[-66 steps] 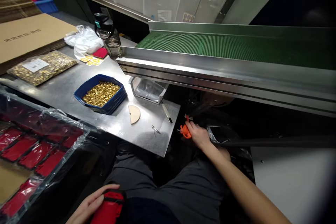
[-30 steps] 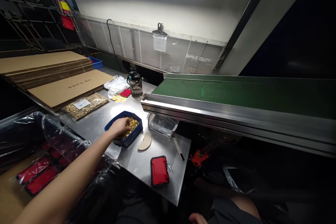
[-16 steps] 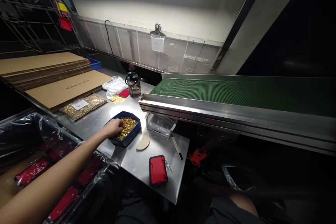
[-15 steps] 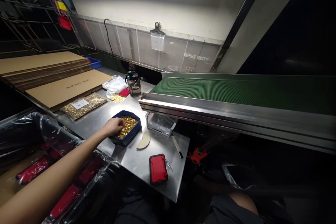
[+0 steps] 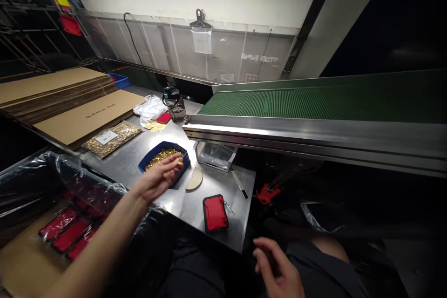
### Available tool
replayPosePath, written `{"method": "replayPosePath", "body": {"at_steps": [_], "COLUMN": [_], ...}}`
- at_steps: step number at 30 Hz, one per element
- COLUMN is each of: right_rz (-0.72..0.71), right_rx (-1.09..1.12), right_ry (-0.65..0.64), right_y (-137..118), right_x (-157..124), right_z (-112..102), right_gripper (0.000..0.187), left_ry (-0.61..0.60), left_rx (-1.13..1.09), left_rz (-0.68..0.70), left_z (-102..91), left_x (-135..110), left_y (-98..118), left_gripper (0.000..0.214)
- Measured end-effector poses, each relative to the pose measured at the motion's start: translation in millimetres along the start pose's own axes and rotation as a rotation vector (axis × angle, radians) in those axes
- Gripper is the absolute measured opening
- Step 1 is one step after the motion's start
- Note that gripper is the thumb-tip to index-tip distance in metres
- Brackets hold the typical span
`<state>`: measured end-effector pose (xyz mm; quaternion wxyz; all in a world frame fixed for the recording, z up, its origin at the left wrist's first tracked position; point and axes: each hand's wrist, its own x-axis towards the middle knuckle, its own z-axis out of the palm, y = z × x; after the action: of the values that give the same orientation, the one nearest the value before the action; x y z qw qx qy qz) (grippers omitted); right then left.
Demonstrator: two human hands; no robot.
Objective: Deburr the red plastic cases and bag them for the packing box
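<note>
My left hand (image 5: 159, 178) hovers over the near edge of a blue tray (image 5: 148, 162) filled with small gold pieces (image 5: 161, 155). Its fingertips pinch one small gold piece (image 5: 179, 163). A red and black case (image 5: 215, 213) lies flat on the steel table (image 5: 127, 160) to the right of that hand. My right hand (image 5: 279, 267) is low at the bottom of the view over my lap, fingers loosely spread, holding nothing.
A green conveyor belt (image 5: 314, 102) runs along the right. Flat cardboard sheets (image 5: 70, 111), a bag of gold pieces (image 5: 108, 138), a water bottle (image 5: 172, 101), a beige half-disc (image 5: 194, 180) and an orange tool (image 5: 266, 193) lie around. A plastic-lined box of red cases (image 5: 63, 233) stands at left.
My left hand has lifted out of the blue tray toward me with a gold piece pinched. My right hand has come into view at the bottom.
</note>
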<state>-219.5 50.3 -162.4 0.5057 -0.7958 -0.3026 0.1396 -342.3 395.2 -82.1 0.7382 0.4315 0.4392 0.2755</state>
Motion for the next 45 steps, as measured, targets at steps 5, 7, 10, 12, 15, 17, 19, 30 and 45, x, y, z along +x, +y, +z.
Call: {"method": "replayPosePath", "body": {"at_steps": [5,7,10,12,15,17,19,30,45], "right_rz": [-0.362,-0.402,-0.459,-0.486,-0.488,-0.466,-0.418,-0.398,-0.493], "right_rx": [0.145,0.191,0.176,0.113,0.031,0.026,0.05,0.202,-0.197], "right_ry": [-0.02,-0.031,0.005,0.059,0.112,0.121,0.114,-0.126,-0.142], "right_y": [-94,-110,-114,-109,-102,-100,-99,-89,-80], "right_x": [49,54,47,40,34,32,33,35,26], "right_z": [-1,-4,-12,-19,-28,-31,-34,-45,-51], "right_gripper": [0.016,0.017,0.015,0.018,0.023,0.021,0.017,0.031,0.035], "left_ry": [-0.114,-0.154,-0.181,-0.165,-0.139,-0.138,-0.132,-0.201,-0.42], "left_rx": [-0.309,-0.465,-0.491,-0.439,-0.336,-0.292,-0.278,-0.241,0.082], "left_rz": [-0.12,-0.195,-0.187,-0.151,-0.118,-0.112,-0.102,-0.083,-0.166], "left_z": [83.3,103.5,119.5,124.6,129.4,132.3,135.0,130.0,100.4], "left_x": [-104,-135,-158,-163,-164,-164,-166,-166,-147], "left_y": [-49,-63,-74,-77,-80,-82,-83,-79,-103], "left_gripper": [0.025,0.034,0.034,0.032,0.034,0.037,0.039,0.079,0.039]}}
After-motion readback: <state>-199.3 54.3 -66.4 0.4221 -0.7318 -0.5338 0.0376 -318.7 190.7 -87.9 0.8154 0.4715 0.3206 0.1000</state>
